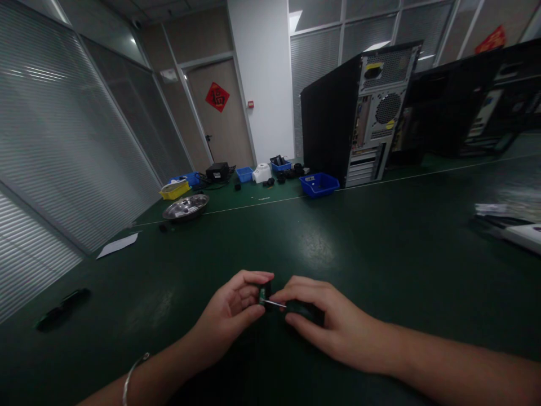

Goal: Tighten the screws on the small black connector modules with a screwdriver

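Observation:
Between the fingertips and thumb of my left hand is a small dark part with a green circuit board on the side facing right. My right hand is wrapped round the dark handle of a screwdriver. Its thin metal shaft points left, and the tip meets or nearly meets the board; exact contact is too small to tell. My right index fingertip lies close beside the shaft. Both hands are just above the dark green table, near its front.
A dark green-tipped object and a white paper lie at left. Farther back are a metal bowl, a yellow basket, a blue bin and a black computer tower. A white device is at right.

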A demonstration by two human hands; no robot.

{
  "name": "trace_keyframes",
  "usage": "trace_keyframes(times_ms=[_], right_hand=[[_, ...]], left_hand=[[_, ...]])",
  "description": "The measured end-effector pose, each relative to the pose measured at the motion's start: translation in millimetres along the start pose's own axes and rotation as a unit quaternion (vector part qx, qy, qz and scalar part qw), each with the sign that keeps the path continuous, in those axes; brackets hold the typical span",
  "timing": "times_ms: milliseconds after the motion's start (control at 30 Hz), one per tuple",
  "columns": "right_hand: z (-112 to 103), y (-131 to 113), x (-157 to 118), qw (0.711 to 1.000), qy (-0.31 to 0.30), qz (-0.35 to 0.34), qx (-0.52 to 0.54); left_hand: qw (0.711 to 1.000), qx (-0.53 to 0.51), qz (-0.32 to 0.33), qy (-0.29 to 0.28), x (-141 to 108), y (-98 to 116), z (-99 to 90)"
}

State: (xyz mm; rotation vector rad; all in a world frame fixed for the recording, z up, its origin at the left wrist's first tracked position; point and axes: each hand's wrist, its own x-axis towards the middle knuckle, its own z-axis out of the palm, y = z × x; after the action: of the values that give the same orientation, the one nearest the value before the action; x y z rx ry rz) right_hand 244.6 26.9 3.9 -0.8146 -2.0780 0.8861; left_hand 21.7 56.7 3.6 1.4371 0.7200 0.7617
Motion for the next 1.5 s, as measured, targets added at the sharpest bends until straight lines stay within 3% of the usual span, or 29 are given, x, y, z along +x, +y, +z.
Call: trace_keyframes(times_ms=[200, 500, 700, 933, 1200, 1500], right_hand=[[1, 2, 1, 1.0, 0.028, 0.01, 0.01], [1, 3, 0, 1.0, -0.003, 0.006, -0.017], [2, 4, 0, 1.0, 0.012, -0.003, -0.007], [0, 4, 1, 1.0, 0.028, 0.004, 0.001], [0, 5, 2, 0.999, 0.039, 0.015, -0.004], [2, 7, 2, 0.999, 0.034, 0.021, -0.014]], left_hand=[[1.0, 0.015, 0.007, -0.012, 0, 1, -2.8], [0.996, 0.082, 0.017, 0.01, -1, -2, -0.8], [0.997, 0.07, 0.034, 0.02, 0, -4, -1.1], [0.994, 0.092, -0.015, 0.053, 0, 7, 2.3], [0.995, 0.059, -0.004, 0.08, 2, 8, -1.5], [0.986, 0.145, 0.03, 0.083, -1, -1, -4.5]])
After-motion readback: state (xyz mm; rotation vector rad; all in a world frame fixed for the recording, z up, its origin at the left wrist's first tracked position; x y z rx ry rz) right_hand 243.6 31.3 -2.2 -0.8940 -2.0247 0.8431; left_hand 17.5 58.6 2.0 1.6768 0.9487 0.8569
